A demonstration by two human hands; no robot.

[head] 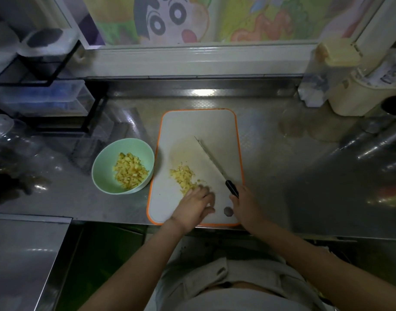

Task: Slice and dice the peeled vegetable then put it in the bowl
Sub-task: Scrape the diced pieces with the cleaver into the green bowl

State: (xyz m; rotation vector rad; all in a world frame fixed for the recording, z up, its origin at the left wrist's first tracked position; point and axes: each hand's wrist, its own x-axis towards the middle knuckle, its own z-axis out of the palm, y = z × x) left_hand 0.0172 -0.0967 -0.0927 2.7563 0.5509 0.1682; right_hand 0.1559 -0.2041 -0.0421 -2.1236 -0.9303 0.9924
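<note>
- Steel worktop (282, 164): carries everything below.
- White cutting board (192, 126), orange rim: centre of the worktop, long side running away from the person.
- Mint-green bowl (107, 162): just left of the board, upright, holds a heap of yellow dice (129, 170).
- Right hand (244, 203): fingers wrapped round the black knife handle at the board's near right corner.
- Left hand (195, 204): palm down, fingers loosely bent, tips touching the near end of the pile, gripping nothing.
- Knife (215, 163): blade diagonal across the board, tip pointing far-left, right of the pile.
- Diced vegetable pile (184, 176): on the board's near-left part, apart from the blade.
</note>
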